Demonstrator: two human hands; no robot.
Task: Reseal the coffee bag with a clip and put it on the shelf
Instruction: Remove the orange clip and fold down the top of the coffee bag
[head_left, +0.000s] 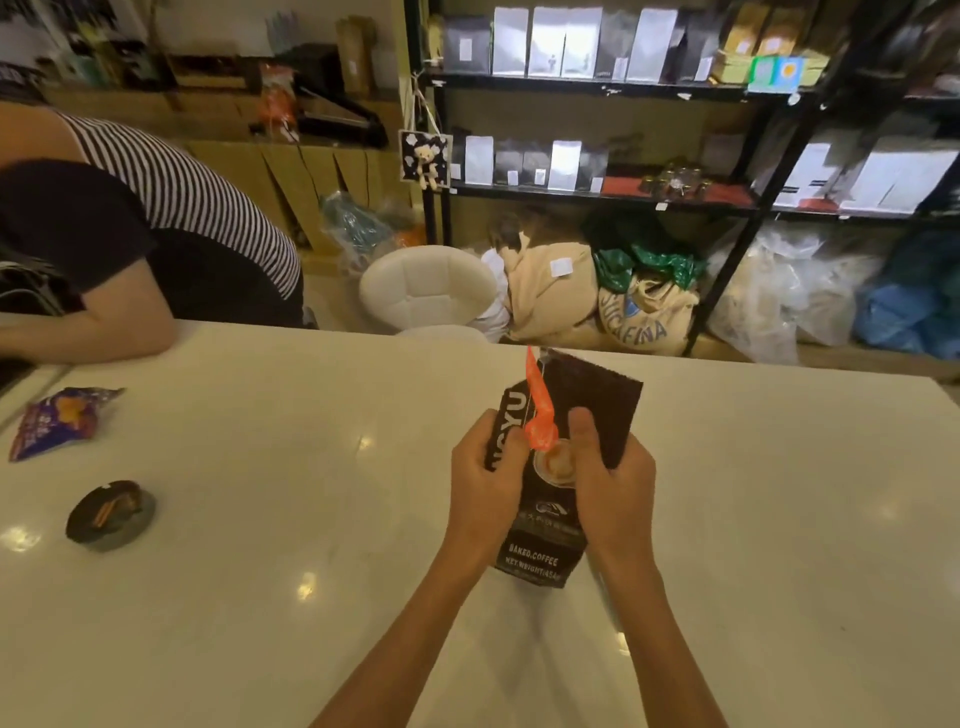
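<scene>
Left hand and right hand both gripping one dark coffee bag, one orange clip atop it, white table beneath

Coffee bag between 2 hands, orange clip.

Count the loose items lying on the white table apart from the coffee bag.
2. A purple snack packet lies near the table's left edge. A small round dark lidded object sits nearer the camera. More may lie outside the frame.

Glossy white tabletop; matt dark coffee bag; orange plastic clip.
</scene>
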